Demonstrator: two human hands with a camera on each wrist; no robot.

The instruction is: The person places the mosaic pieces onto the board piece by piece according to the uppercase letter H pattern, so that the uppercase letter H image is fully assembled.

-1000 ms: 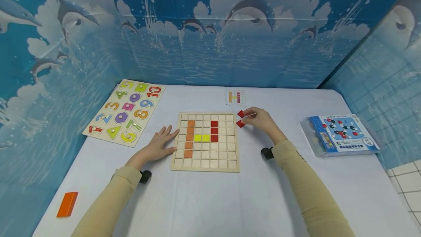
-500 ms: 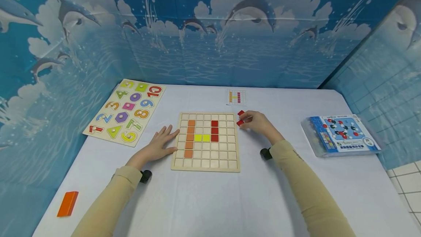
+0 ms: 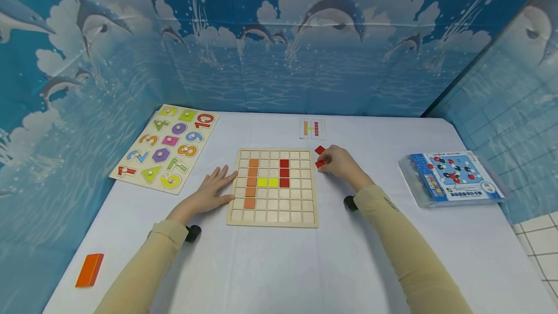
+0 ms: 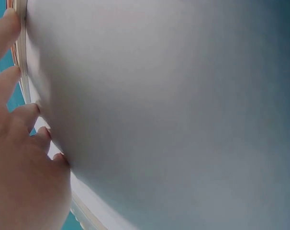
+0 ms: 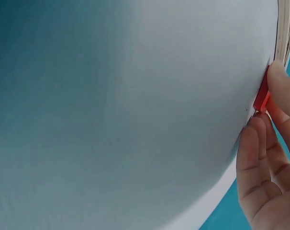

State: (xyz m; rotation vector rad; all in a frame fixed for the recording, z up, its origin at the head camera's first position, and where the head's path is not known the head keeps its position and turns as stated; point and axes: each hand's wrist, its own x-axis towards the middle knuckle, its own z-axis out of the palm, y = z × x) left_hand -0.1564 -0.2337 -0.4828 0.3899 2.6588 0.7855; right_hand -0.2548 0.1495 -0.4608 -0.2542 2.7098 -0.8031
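My left hand (image 3: 208, 194) lies flat with spread fingers; in the left wrist view its thumb and index finger touch the edge of the wooden grid board (image 3: 272, 225). Beside the board's right edge, my right hand (image 3: 343, 166) pinches a red square tile (image 5: 262, 93) between thumb and fingers, low over the white cloth. A second red tile (image 3: 320, 149) lies just behind it. Set in the board are a column of orange tiles (image 3: 251, 181), two yellow tiles (image 3: 267, 182) and a column of three red tiles (image 3: 284, 173).
A pattern card (image 3: 313, 129) lies behind the board. At the left is a number-and-shape puzzle board (image 3: 163, 149), with an orange block (image 3: 89, 270) nearer me. A plastic case with a molecule-model cover (image 3: 453, 178) sits at the right. A dolphin curtain (image 3: 279, 71) hangs behind the table.
My right hand has shifted slightly back toward me, its fingers closing round the nearer red tile. My left hand and the board stay put.
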